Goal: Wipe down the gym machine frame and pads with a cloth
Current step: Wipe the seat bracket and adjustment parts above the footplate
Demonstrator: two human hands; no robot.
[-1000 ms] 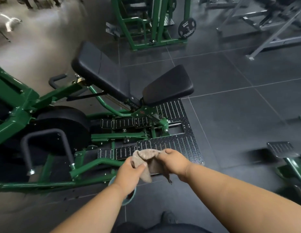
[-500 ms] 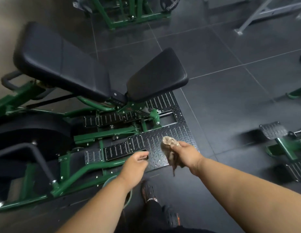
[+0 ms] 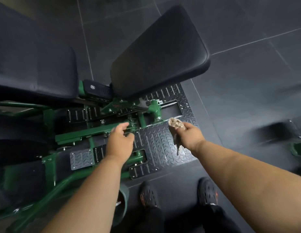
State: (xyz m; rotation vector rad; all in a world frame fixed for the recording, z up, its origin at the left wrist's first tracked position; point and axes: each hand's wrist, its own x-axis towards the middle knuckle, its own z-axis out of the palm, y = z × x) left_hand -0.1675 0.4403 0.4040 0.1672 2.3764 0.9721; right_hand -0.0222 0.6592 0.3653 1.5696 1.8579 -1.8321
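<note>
Two hands out: my right hand grips the bunched cloth over the tread plate; left hand loose, empty. Approach step; next I'd press cloth onto the seat pad.

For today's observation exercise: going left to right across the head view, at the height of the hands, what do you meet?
Green frame bar → left hand → checker-plate footplate → cloth in the right hand → dark floor tiles.
</note>
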